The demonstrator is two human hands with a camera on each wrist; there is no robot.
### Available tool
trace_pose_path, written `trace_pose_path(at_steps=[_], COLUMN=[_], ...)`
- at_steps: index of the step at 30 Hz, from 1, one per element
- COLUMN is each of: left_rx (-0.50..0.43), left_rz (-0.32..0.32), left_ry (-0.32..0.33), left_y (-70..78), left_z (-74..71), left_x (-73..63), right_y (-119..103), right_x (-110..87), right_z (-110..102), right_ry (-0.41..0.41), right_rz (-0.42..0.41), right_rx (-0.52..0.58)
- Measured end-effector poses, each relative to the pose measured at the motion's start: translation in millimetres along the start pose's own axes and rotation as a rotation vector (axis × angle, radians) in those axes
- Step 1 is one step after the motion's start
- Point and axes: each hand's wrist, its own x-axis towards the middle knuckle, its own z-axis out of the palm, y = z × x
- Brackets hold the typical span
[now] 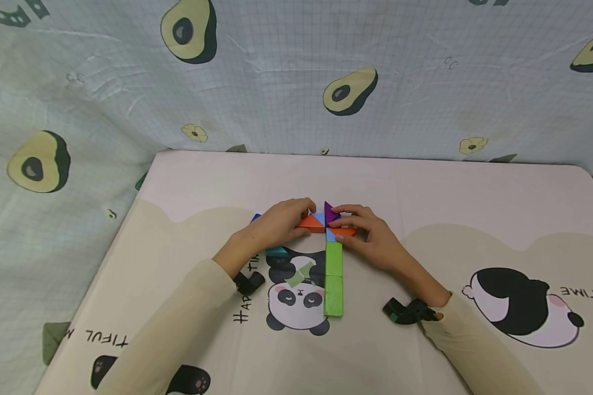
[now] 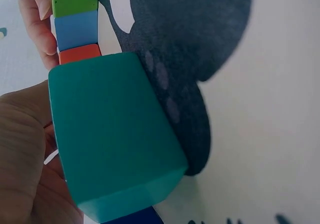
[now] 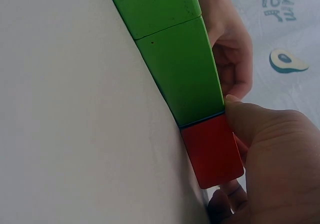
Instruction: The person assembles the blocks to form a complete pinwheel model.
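Flat on the table, coloured blocks form an assembled shape. My left hand (image 1: 283, 220) grips the left orange-red triangular block (image 1: 312, 224), fingers at its far side and thumb at its near side. A teal block (image 2: 112, 129) lies by that hand, with a dark blue block (image 1: 256, 217) partly hidden behind it. My right hand (image 1: 373, 237) pinches the right orange-red block (image 3: 214, 151) between thumb and fingers; its fingertips also touch a purple triangular block (image 1: 329, 213). Light blue triangular blocks (image 1: 318, 218) sit between the hands. Two green blocks (image 1: 333, 278) run in a column toward me.
The pale table mat (image 1: 217, 181) carries printed pandas, one a panda face (image 1: 296, 304) beside the green column. A black strap device (image 1: 249, 282) is on the left wrist, another (image 1: 409, 311) on the right. Avocado-printed cloth (image 1: 277, 93) hangs behind the table.
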Motion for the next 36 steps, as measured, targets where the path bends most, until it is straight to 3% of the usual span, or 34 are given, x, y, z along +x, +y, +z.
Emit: trace_pose_path(at_steps=[17,28,31,36], left_rx=[-0.013,-0.024,-0.024,-0.024], left_rz=[0.025,0.024,0.024,0.021], left_ry=[0.03,0.038,0.038,0.038], left_y=[0.1,1.9,2.8,2.7], left_z=[1.6,2.0,1.8,2.3], left_x=[-0.3,-0.8,-0.9,-0.9], right_y=[-1.0,-43.9,-40.3,-14.5], right_x=[0.5,3.0,2.9,1.1], right_z=[0.9,-7.8,-6.7,-0.4], right_ry=[0.002,-0.009,-0.008,0.0], right_rz=[0.007,0.027,0.027,0.02], right_rx=[-0.001,-0.01,-0.011,-0.006])
